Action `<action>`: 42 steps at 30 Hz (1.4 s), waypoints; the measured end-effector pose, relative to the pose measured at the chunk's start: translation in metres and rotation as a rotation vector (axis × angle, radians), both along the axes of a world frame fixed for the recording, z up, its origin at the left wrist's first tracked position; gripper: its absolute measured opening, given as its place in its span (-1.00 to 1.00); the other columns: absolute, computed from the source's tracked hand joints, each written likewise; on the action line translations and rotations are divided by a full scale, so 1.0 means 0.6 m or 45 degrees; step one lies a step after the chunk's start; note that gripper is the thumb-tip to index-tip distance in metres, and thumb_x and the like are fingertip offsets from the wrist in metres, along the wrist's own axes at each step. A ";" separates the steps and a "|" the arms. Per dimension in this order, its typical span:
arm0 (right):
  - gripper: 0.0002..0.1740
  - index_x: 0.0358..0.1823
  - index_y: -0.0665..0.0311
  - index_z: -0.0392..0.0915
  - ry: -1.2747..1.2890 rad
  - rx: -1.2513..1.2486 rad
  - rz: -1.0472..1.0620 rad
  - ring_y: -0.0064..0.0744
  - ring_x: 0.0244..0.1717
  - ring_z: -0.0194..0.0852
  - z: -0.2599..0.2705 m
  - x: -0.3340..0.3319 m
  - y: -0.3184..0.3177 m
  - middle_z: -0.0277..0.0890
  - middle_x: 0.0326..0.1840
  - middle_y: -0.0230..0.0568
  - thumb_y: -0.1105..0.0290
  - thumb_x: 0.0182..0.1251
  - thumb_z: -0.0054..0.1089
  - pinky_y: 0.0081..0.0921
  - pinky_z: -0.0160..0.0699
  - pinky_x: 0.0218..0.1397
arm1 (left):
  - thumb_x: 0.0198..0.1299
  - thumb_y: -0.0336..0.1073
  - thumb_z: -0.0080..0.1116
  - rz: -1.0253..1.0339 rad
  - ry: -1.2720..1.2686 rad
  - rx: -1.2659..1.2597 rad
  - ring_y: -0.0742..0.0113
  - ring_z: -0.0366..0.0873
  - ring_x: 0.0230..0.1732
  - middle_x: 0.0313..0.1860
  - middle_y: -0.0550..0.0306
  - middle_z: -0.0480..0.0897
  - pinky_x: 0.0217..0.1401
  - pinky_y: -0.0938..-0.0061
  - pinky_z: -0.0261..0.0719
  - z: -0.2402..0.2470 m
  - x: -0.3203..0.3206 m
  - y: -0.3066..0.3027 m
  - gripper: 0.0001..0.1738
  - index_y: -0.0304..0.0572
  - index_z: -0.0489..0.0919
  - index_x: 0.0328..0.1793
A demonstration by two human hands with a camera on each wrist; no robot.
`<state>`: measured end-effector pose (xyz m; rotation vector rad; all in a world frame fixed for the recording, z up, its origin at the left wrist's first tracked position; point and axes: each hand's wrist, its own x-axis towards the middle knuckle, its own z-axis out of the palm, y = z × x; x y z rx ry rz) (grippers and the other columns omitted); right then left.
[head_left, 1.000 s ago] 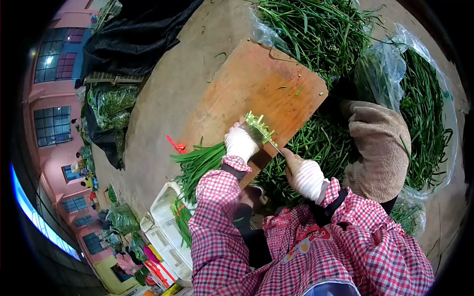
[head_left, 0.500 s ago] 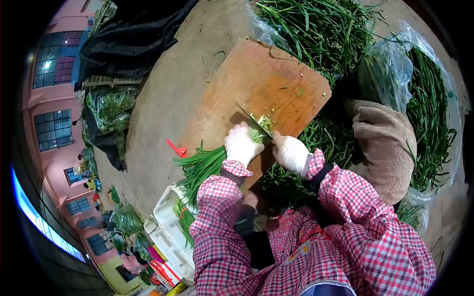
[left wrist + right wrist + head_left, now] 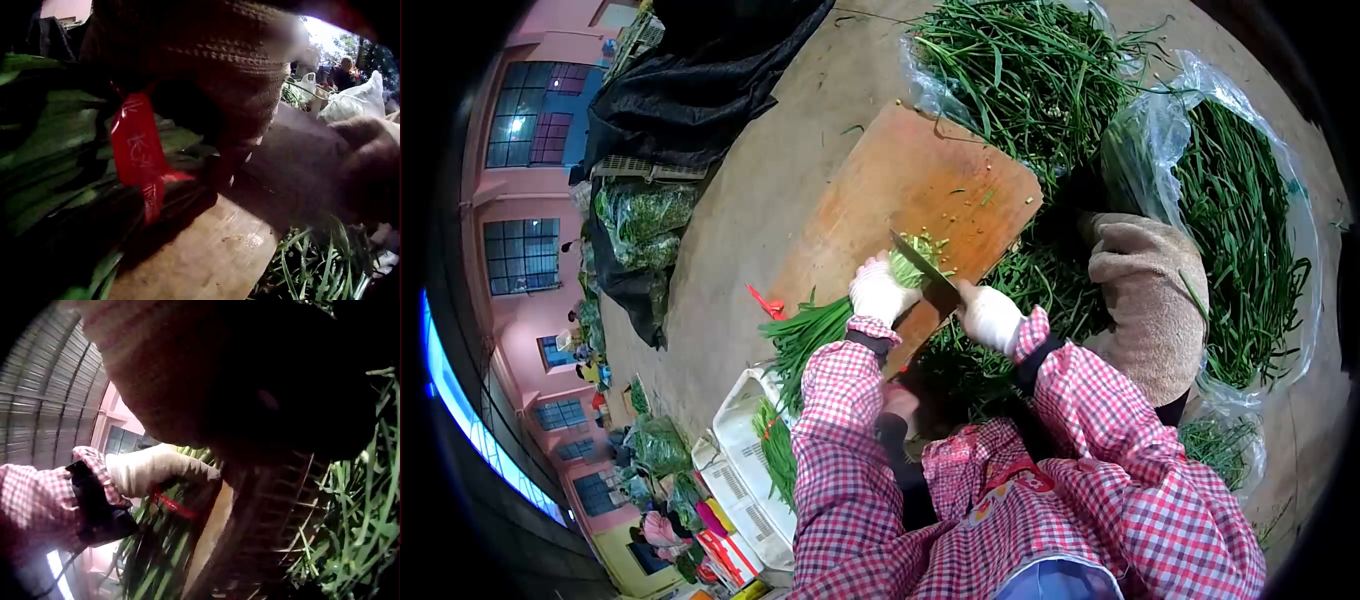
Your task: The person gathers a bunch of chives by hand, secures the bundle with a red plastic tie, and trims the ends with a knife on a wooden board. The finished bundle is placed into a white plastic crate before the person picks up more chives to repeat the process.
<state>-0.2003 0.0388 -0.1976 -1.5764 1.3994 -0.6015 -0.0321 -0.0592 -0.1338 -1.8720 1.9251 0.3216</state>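
A gloved left hand [image 3: 880,290] clasps the chive bundle [image 3: 810,335] on the wooden board [image 3: 900,190] as the right hand [image 3: 990,315] grips a knife [image 3: 920,262] at its tips, apparently mid-trim; the next cut likely needs fingers kept clear.

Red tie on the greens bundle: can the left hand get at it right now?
Probably yes: the left hand grips the greens bundle, and the red tie sits right beside that hand with nothing between them.

The gloved left hand [image 3: 206,75] holds green stalks [image 3: 56,162] with a red band [image 3: 140,156] on a wooden board [image 3: 206,256].
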 end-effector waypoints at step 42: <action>-0.14 0.49 0.30 0.12 -0.827 -0.466 0.958 -0.42 0.15 0.37 0.416 0.357 -0.015 0.39 0.24 -0.21 0.60 0.16 0.34 -0.47 0.40 0.20 | -0.01 -0.13 0.44 1.180 0.224 -2.016 -0.13 0.41 0.32 0.31 -0.27 0.44 0.41 0.15 0.36 0.197 0.435 0.804 -0.06 -0.34 0.25 0.46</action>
